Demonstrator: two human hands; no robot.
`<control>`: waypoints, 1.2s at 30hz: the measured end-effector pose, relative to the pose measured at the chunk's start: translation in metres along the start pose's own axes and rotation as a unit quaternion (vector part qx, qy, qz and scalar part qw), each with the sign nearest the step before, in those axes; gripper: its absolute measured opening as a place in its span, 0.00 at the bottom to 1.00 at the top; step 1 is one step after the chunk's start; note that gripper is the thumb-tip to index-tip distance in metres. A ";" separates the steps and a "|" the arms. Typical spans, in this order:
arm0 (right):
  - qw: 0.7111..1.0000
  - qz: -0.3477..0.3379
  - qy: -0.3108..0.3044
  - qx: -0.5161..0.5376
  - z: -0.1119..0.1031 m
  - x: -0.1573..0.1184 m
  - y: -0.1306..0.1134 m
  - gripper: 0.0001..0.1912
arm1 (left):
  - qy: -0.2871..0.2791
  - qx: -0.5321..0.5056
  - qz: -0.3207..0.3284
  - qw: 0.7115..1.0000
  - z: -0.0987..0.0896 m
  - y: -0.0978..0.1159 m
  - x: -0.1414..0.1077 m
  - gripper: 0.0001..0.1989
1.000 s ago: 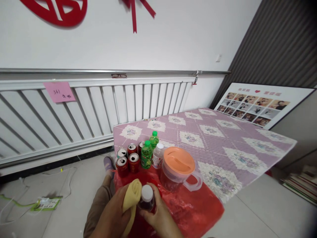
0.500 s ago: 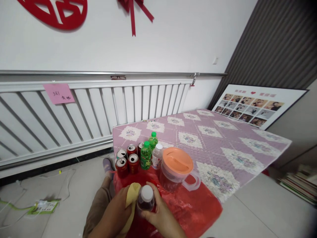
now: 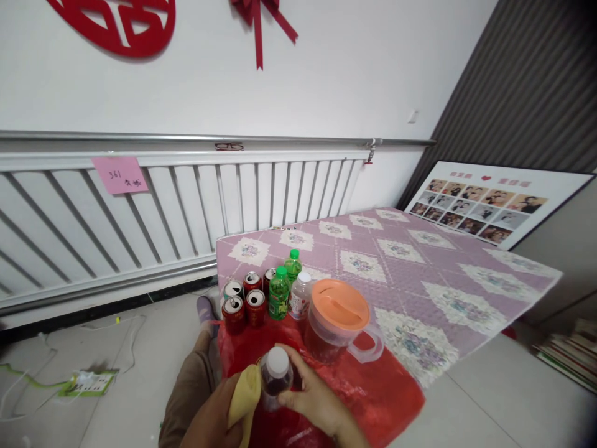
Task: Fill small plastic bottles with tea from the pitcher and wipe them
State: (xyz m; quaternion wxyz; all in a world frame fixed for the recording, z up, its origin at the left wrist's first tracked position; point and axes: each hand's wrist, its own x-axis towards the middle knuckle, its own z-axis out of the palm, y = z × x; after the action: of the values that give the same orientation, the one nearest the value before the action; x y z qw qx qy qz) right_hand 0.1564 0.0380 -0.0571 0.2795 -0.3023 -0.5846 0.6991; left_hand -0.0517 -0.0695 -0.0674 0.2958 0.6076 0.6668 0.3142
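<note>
My right hand [image 3: 312,395] is wrapped round a clear bottle [image 3: 276,379] with a white cap and dark contents, upright over the red plastic sheet [image 3: 377,395]. On the bottle's left side, my left hand [image 3: 217,404] grips a yellow cloth [image 3: 245,395], whose edge meets the bottle. Just beyond stand several opened cans [image 3: 255,309], two green-capped bottles [image 3: 279,295] and a white-capped bottle [image 3: 300,297]. A clear pitcher [image 3: 326,339] with an orange lid is to the right of my right hand.
A purple patterned cloth [image 3: 321,249] covers the table. Behind it is a white radiator [image 3: 186,211] with glasses [image 3: 229,147] on top. A photo board [image 3: 494,202] leans at the right. A power strip [image 3: 88,383] and cables lie on the floor at left.
My left hand and the yellow cloth have moved slightly down and left along the bottle. The whole view has shifted a little, moving the scene rightward. My right hand still holds the bottle.
</note>
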 end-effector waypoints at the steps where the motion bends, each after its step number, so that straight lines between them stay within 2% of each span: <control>1: 1.000 0.004 -0.005 0.002 -0.001 0.000 0.000 0.40 | 0.014 0.000 0.005 1.000 -0.002 0.001 -0.001 0.36; 4: 1.000 0.007 -0.008 -0.019 -0.001 -0.004 0.000 0.42 | 0.072 0.006 0.024 0.997 -0.008 0.012 0.002 0.36; 6: 0.999 0.005 0.018 -0.051 0.004 -0.007 0.002 0.44 | 0.102 0.013 0.040 0.994 -0.011 0.023 0.008 0.35; 11: 0.971 -0.023 0.187 -0.148 0.029 -0.005 0.023 0.53 | 0.103 0.001 0.066 0.992 -0.008 0.038 0.032 0.33; 13: 0.954 -0.039 0.240 -0.177 0.037 -0.002 0.032 0.50 | 0.091 -0.003 0.068 0.993 -0.006 0.039 0.042 0.33; 16: 0.935 -0.067 0.276 -0.213 0.040 0.002 0.037 0.41 | 0.077 0.001 0.043 0.996 -0.005 0.038 0.052 0.31; 18: 0.930 -0.083 0.276 -0.229 0.038 0.003 0.038 0.38 | 0.065 -0.003 0.030 0.997 -0.006 0.038 0.054 0.30; 22: 0.930 -0.084 0.259 -0.247 0.031 0.004 0.037 0.39 | 0.043 -0.010 0.018 0.999 -0.006 0.036 0.049 0.30; 29: 0.956 -0.064 0.187 -0.219 0.021 -0.004 0.025 0.42 | -0.001 -0.001 -0.005 1.000 -0.006 0.029 0.031 0.30; 33: 0.969 -0.068 0.144 -0.188 0.020 -0.010 0.012 0.42 | 0.028 0.011 0.010 0.999 -0.014 0.035 0.019 0.35; 36: 0.976 -0.079 0.125 -0.161 0.022 -0.009 0.008 0.41 | 0.081 0.055 0.086 0.991 -0.021 0.045 0.016 0.35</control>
State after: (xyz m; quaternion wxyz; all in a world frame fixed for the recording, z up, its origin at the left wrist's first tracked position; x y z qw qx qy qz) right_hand 0.1453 0.0156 -0.0616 0.3523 -0.3818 -0.6718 0.5280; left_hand -0.0418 -0.0517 -0.0194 0.1783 0.6507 0.6502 0.3495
